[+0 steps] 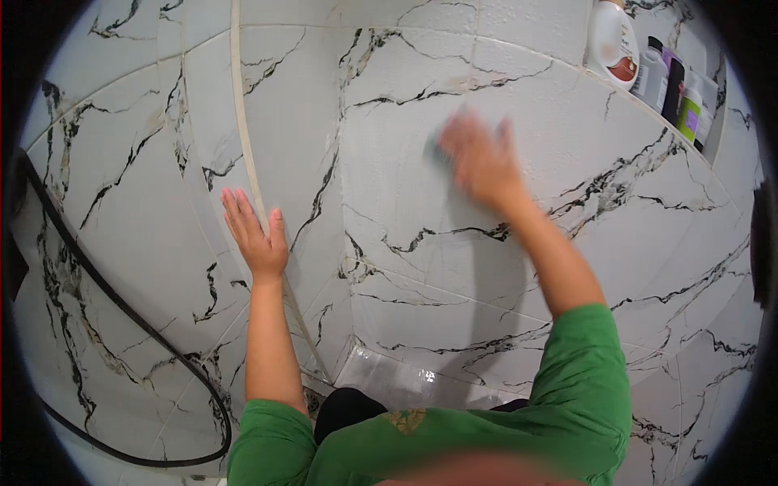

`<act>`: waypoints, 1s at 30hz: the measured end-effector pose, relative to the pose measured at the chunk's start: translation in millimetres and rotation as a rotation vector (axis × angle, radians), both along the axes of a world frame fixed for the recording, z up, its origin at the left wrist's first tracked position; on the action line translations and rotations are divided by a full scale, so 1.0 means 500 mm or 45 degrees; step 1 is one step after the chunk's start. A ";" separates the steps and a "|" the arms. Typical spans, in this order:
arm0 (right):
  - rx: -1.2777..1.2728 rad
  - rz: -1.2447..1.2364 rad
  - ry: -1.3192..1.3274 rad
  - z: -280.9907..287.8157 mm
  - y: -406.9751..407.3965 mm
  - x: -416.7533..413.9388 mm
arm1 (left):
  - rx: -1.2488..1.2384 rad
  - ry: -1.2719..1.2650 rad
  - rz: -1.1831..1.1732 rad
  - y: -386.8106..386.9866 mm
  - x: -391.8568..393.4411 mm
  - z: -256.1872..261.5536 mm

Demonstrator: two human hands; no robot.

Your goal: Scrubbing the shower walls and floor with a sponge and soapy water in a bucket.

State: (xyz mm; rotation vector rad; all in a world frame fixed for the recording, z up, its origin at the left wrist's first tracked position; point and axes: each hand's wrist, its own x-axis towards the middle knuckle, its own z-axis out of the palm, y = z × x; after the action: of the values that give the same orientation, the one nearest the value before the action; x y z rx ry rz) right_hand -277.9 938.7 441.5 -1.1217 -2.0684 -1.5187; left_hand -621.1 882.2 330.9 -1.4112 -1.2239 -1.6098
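Note:
My right hand, blurred by motion, is up against the white marble-patterned wall tile. Under its fingers shows the edge of a blue-green pad or sponge; most of it is hidden by the hand. Droplets and a wet film cover the tile around it. To the left, my left hand is raised with its palm toward the wall, thumb apart from the fingers. It holds nothing and is next to a narrow cream trim strip; whether it touches the wall I cannot tell.
At the upper right, a recessed shelf holds a white bottle, a grey bottle, a green bottle and other containers. A black hose loops down the left wall. Below is a wet, shiny floor.

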 end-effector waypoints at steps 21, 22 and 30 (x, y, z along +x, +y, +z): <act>-0.524 0.088 -0.708 -0.285 -0.078 0.222 | 0.012 -0.011 -0.015 0.005 0.003 -0.014; -0.518 0.126 -0.768 -0.292 -0.079 0.245 | 0.024 -0.014 -0.018 0.004 0.008 -0.012; 0.576 0.134 0.707 -0.050 0.014 0.149 | -0.033 -0.189 0.048 0.020 0.005 -0.051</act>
State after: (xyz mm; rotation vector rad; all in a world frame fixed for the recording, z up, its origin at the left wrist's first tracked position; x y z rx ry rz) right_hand -203.2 945.7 416.5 -1.0758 -1.3145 -1.3349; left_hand -618.8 892.0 305.1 -1.2953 -1.3528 -1.7032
